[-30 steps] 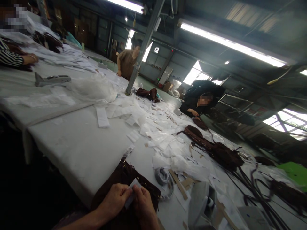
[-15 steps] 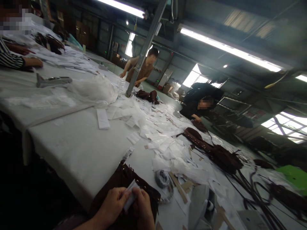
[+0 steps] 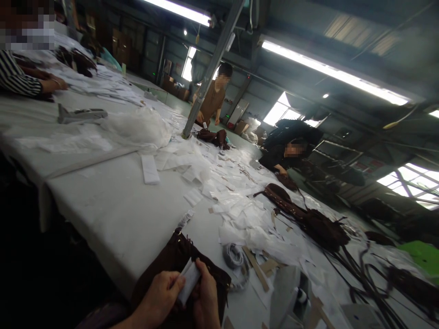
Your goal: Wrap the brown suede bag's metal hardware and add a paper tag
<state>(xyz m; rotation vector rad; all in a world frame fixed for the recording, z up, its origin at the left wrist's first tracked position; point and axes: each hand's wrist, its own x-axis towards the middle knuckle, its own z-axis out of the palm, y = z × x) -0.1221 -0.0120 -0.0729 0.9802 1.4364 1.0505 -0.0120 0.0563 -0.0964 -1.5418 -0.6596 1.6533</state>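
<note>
A small folded white piece (image 3: 189, 282), paper or film, is between my two hands. My left hand (image 3: 161, 292) pinches its left side, thumb on top. On its right side my right hand (image 3: 206, 292) grips it, thumb near the upper corner. Beneath both hands lies a dark brown bag (image 3: 164, 256) with metal rings, at the table's near edge. A clear-wrapped piece (image 3: 185, 219) sticks out from the bag's top end. The undersides of my fingers are hidden.
White sheets and scraps (image 3: 240, 208) cover the middle of the table (image 3: 103, 205). A grey roll (image 3: 233, 256) lies right of the bag. More brown bags (image 3: 308, 219) with straps lie at the right. A metal post (image 3: 209, 77) stands behind. Three people are around the table.
My hands have shifted slightly on the white piece, and more of it shows. The person behind the post has drawn their arms in. The view has moved slightly.
</note>
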